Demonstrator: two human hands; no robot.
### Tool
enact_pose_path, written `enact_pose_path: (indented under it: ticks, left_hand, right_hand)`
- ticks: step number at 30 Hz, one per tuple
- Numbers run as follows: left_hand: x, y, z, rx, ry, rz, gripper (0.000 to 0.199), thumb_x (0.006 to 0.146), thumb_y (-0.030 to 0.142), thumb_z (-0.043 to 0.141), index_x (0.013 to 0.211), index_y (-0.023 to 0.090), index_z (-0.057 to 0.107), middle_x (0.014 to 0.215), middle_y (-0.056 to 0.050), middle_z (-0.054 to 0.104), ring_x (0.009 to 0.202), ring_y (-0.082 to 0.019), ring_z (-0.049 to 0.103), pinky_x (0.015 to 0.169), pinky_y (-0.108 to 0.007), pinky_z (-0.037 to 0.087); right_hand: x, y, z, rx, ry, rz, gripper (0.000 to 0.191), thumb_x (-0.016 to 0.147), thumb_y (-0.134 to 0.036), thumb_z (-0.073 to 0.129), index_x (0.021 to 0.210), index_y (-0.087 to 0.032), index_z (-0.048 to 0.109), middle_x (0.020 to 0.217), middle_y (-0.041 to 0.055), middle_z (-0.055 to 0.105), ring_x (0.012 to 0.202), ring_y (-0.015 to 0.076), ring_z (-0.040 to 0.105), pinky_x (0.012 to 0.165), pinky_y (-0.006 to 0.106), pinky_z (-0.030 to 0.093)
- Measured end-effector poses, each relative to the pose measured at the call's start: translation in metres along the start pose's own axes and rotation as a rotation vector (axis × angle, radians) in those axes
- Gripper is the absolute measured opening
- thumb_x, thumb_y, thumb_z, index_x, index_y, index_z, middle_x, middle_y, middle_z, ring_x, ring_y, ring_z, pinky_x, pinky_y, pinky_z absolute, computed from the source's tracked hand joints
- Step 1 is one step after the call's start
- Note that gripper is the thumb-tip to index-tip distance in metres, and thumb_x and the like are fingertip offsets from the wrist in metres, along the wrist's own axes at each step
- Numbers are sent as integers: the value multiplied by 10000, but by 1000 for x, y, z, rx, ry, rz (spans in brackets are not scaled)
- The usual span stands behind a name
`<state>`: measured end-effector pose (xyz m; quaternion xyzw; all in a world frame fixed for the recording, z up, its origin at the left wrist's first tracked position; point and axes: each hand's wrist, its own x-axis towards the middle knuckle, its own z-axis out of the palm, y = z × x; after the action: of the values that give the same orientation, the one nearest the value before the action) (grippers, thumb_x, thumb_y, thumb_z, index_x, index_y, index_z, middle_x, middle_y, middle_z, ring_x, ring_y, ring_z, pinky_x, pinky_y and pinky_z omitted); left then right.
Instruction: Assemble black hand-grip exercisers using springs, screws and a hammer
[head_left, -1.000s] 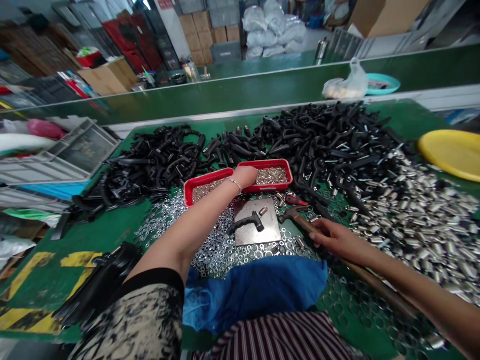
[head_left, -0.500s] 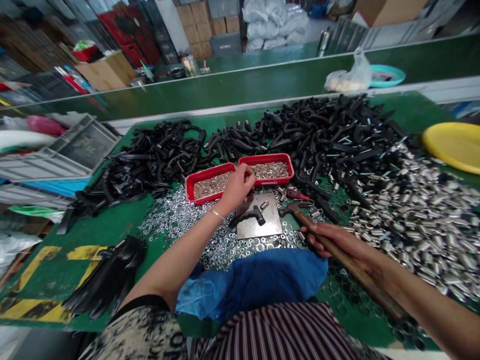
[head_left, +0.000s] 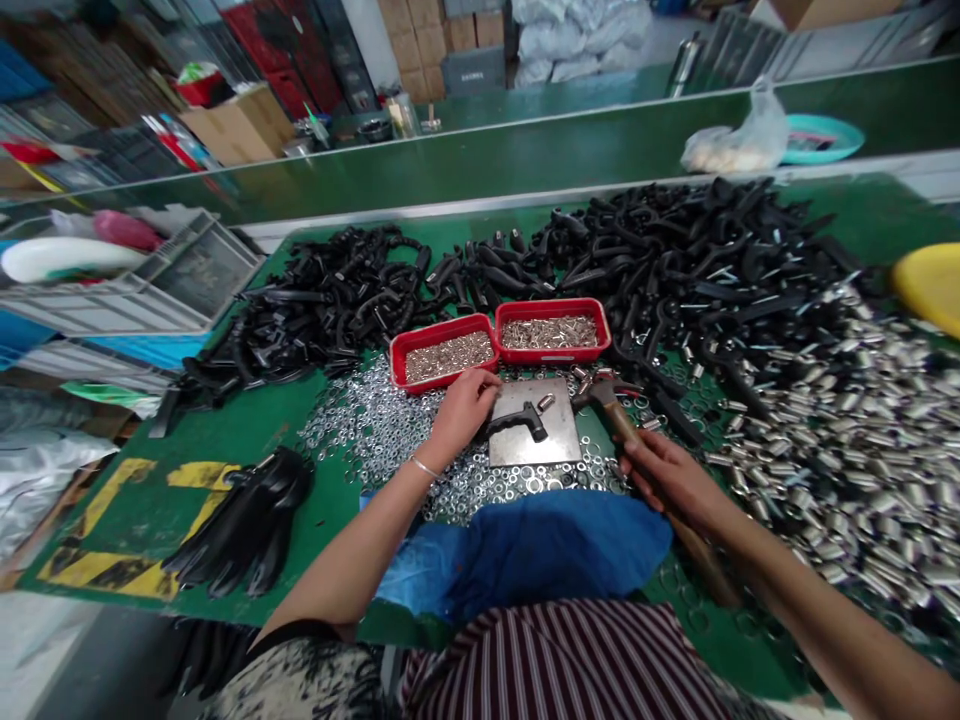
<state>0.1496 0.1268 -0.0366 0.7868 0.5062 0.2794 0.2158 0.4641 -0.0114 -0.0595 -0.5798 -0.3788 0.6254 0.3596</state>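
My left hand [head_left: 463, 412] is at the left edge of a square metal plate [head_left: 510, 452], its fingers closed near the end of a black handle part [head_left: 517, 421]; what they pinch, if anything, is hidden. A small silver cylinder [head_left: 547, 402] lies beside the part's head on the plate. My right hand [head_left: 667, 475] grips the wooden handle of a hammer [head_left: 618, 421], whose head is by the plate's right edge. Two red trays, left [head_left: 399, 372] and right [head_left: 555, 355], hold small metal pieces just behind the plate.
Black parts are heaped at the back left [head_left: 330, 300] and back right [head_left: 675, 250]. Silver cylinders [head_left: 847, 450] cover the right side, metal rings [head_left: 375, 415] the left-centre. More black parts [head_left: 247, 525] lie front left. A blue cloth [head_left: 555, 550] lies before me.
My left hand has come down from between the red trays to the plate's left edge. My right hand and the hammer have shifted slightly, and the whole view has turned left.
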Motion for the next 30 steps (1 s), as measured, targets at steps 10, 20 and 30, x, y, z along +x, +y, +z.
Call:
enact_pose_path:
  ticks: [10,20,30]
  left_hand:
    - [-1,-19,-31,302,-33,4,178,969,158,506,1018,171,677,1023,-80,690,1010,-227,634,935,-382,509]
    - [21,12,-31,701,-246,-12,257,977,181,464,1050,163,710,1027,-127,711,907,-249,706,782,-349,540]
    - [4,-2,8,759,-262,-265,326,1020,193,380,1084,93,684,958,-213,740,921,-307,743,793,-383,553]
  right_hand:
    - [7,10,1,-52,14,-27,400,933,-583,592,1091,-220,537,790,-18,640,383,51,417,329,186,329]
    - [4,7,7,-14,50,-34,428,902,-587,629,1103,-220,542,794,-13,639,402,53,418,333,191,333]
    - [7,10,6,-37,48,-27,406,914,-599,607,1072,-233,528,795,-19,640,397,60,418,337,206,330]
